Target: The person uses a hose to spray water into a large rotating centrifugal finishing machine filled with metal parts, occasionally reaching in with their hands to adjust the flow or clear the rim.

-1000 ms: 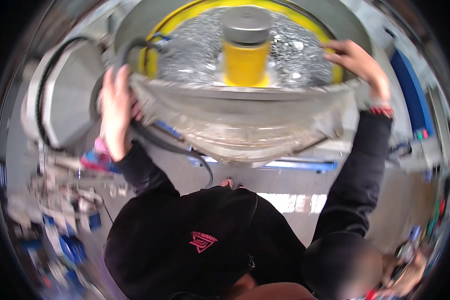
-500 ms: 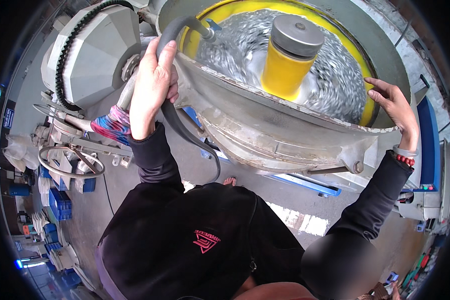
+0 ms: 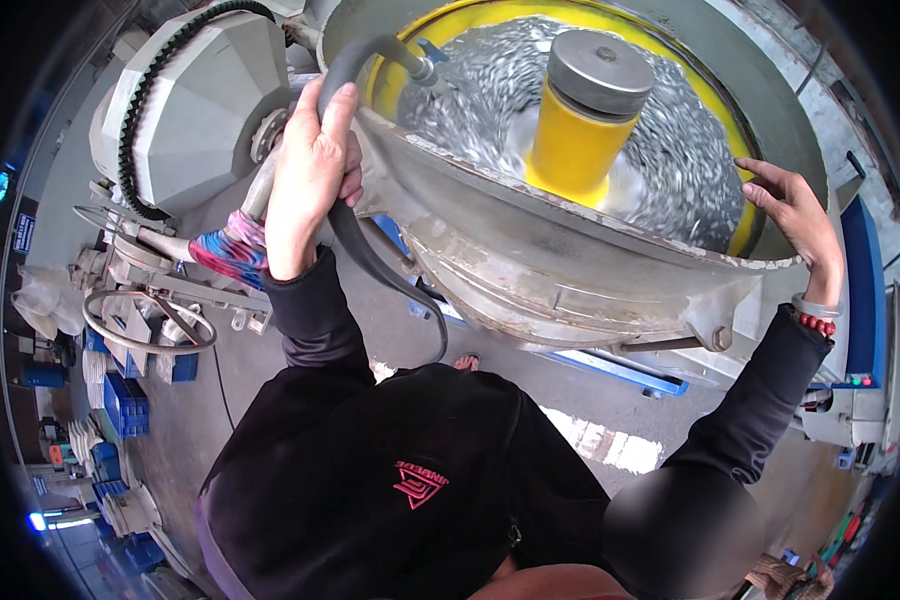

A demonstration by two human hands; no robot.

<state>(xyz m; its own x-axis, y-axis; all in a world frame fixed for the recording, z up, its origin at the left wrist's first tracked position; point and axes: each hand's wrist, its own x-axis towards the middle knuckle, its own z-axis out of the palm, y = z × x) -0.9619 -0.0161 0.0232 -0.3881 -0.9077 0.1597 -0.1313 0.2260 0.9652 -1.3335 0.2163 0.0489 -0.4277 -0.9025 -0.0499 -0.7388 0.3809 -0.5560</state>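
My left hand is wrapped around a dark grey hose, with the thumb pointing up along it. The hose bends over the near left rim of a big round grey tub, and its end carries a blue-handled valve above the load. Inside the yellow-lined tub, many small silvery pieces are blurred by motion and look wet. They circle a yellow centre column with a round metal cap. At the tub's right side, my right hand holds nothing, its fingers apart over the rim.
Left of the tub stands a pale many-sided drum edged by a black toothed belt. A ring-shaped handwheel and blue crates are below it. Colourful cloth wraps a pipe beside my left wrist. A blue panel stands at right.
The view has shifted slightly, so the scene sits a little further right. Both hands keep their places, and the pieces in the tub are still blurred by motion.
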